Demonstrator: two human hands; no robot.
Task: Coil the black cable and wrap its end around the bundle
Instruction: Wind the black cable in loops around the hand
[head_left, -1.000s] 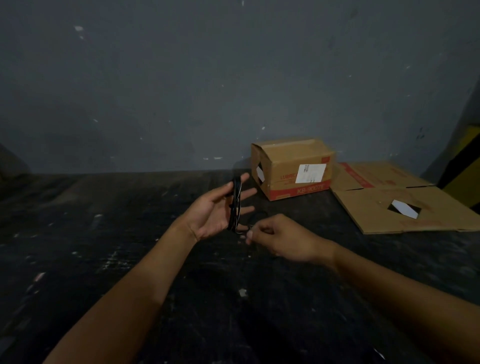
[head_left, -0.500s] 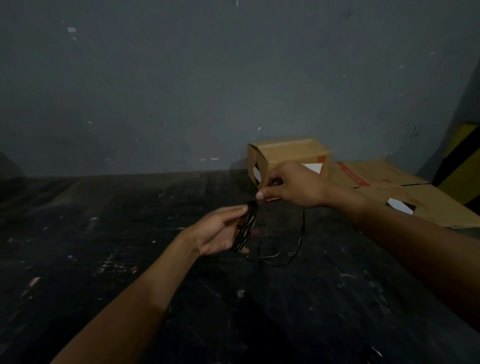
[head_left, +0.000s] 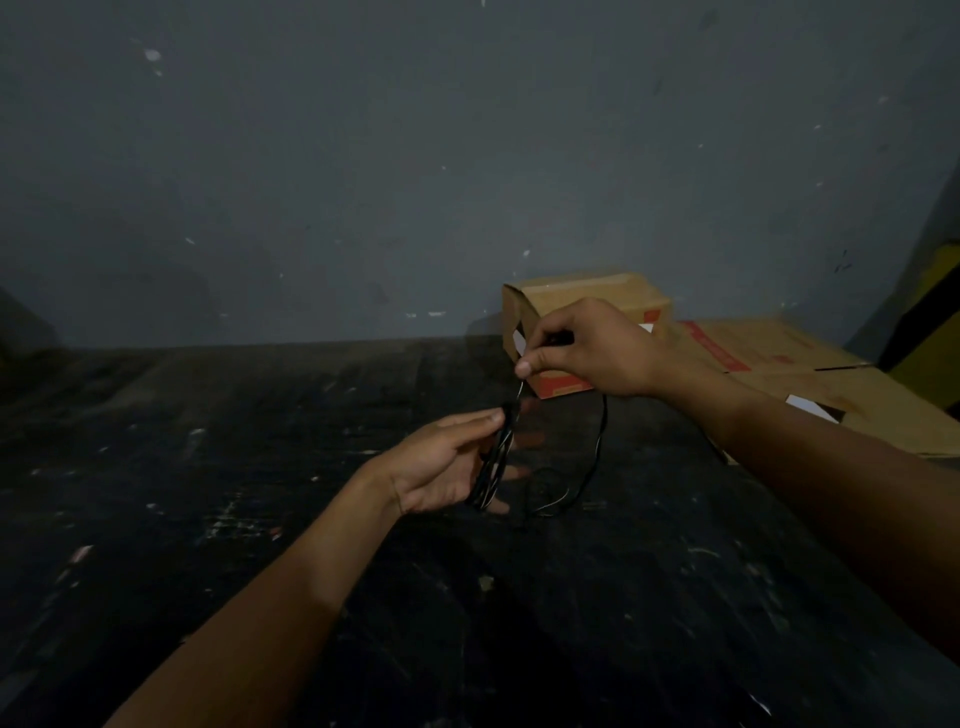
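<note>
A thin black cable is partly coiled into a flat bundle (head_left: 496, 460) that stands across the palm and fingers of my left hand (head_left: 447, 465), thumb pressed on its top. My right hand (head_left: 587, 351) is above and to the right, pinching a strand of the same cable between thumb and fingers just over the bundle. From that hand a loose loop of cable (head_left: 597, 447) hangs down to the dark surface and curls back toward the bundle. The cable's free end is not visible.
The dark scuffed floor (head_left: 260, 493) runs back to a grey wall (head_left: 415, 156). A small cardboard box (head_left: 587, 291) stands behind my right hand. Flattened cardboard (head_left: 831, 384) lies to its right, and a yellow-and-black object (head_left: 930, 332) is at the right edge.
My right hand rose from low beside the bundle to above it, pulling a strand of cable up. My left hand tilted forward with the bundle. The loose loop came into view.
</note>
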